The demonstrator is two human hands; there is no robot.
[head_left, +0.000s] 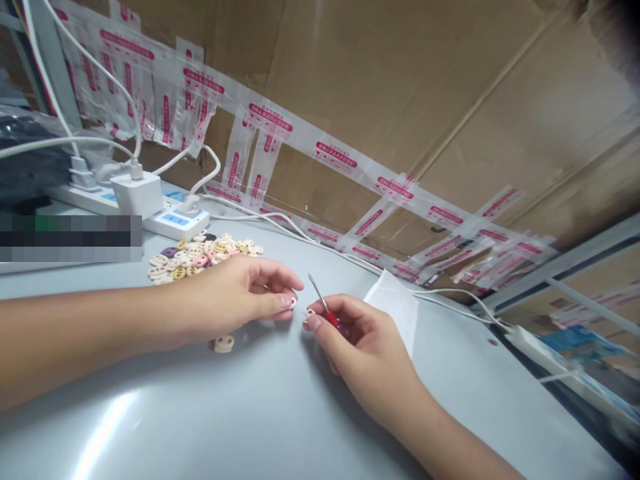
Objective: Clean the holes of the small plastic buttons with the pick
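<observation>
My left hand [245, 297] pinches a small cream plastic piece [293, 303] between thumb and fingertips; most of it is hidden. My right hand [363, 347] is closed around a small screwdriver [318, 292], its metal shaft pointing up and left past a red collar. Between that hand's thumb and forefinger sits another small cream piece [311, 313]. The two hands are close but apart. Under my left wrist lies a single cream cord lock [223, 344] with two holes. Behind the left forearm is a pile of similar cord locks [200, 259], in cream, yellow, pink and purple.
A white power strip [180, 223] with a plugged-in charger [137, 193] and cables stands at the back left. A white sheet or bag [400, 307] lies behind my right hand. Taped cardboard [310, 173] walls the grey table's [225, 427] back. Another power strip [565, 373] runs along the right edge.
</observation>
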